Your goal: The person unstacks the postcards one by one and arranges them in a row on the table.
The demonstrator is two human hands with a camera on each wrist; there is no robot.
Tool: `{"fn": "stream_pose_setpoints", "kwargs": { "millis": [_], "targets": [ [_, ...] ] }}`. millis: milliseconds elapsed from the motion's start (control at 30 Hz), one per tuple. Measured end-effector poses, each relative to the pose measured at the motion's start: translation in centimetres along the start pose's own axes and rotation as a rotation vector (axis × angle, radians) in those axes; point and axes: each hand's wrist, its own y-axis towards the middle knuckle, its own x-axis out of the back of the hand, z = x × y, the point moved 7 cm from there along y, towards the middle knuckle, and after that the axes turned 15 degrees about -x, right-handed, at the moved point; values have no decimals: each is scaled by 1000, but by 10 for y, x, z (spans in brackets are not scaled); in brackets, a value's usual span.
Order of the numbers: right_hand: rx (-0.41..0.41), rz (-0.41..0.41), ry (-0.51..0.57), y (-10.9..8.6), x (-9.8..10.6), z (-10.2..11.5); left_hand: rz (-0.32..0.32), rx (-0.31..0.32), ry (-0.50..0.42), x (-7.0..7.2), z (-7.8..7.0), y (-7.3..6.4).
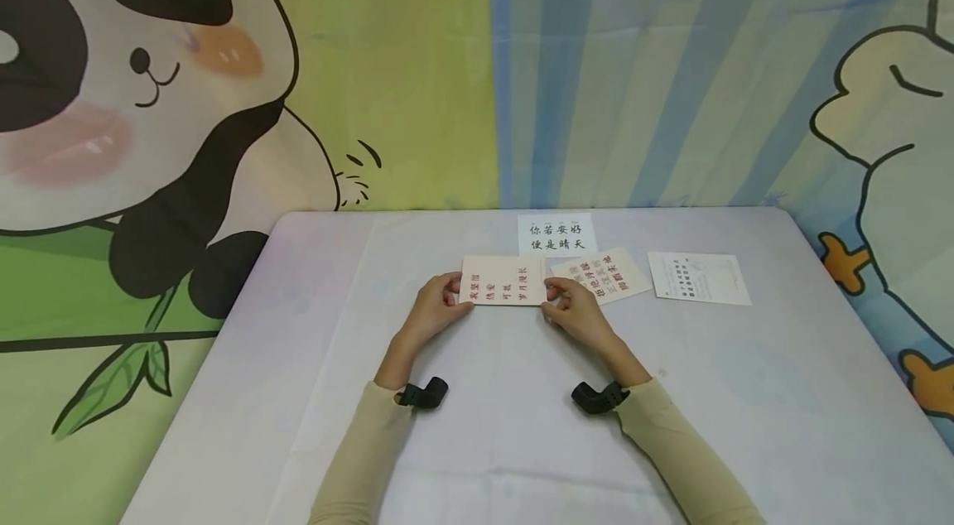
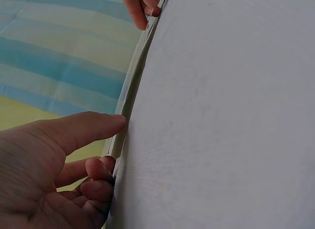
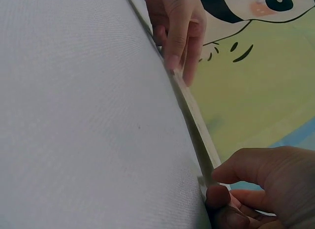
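A pale pink card (image 1: 503,281) with columns of red characters lies between the two hands, its long side facing the person. My left hand (image 1: 434,305) pinches its left end, thumb at the near corner. At the right end, my right hand (image 1: 583,314) pinches it the same way. Seen edge-on in the right wrist view, the card (image 3: 198,123) shows some thickness, like a small stack. Just behind the right hand is a cream card (image 1: 607,275) with red characters, lying askew and partly covered by a white card with black characters (image 1: 557,237).
Farther right lies a white card with small dark print (image 1: 704,278). The table (image 1: 477,426) has a pale cloth with creases near the front. A printed panda backdrop (image 1: 417,94) rises behind its back edge. Black wrist-worn devices (image 1: 425,394) sit at both sleeve cuffs.
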Motion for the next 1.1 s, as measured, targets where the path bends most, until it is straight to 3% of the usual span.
{"fn": "stream_pose_setpoints", "kwargs": {
  "millis": [400, 933, 1100],
  "targets": [
    [48, -59, -80, 0, 0, 6, 28, 36, 16, 2, 0, -1],
    [45, -47, -41, -5, 2, 7, -14, 33, 14, 3, 0, -1],
    [108, -96, -41, -5, 9, 12, -49, 8, 2, 5, -2, 2]
  ]
}}
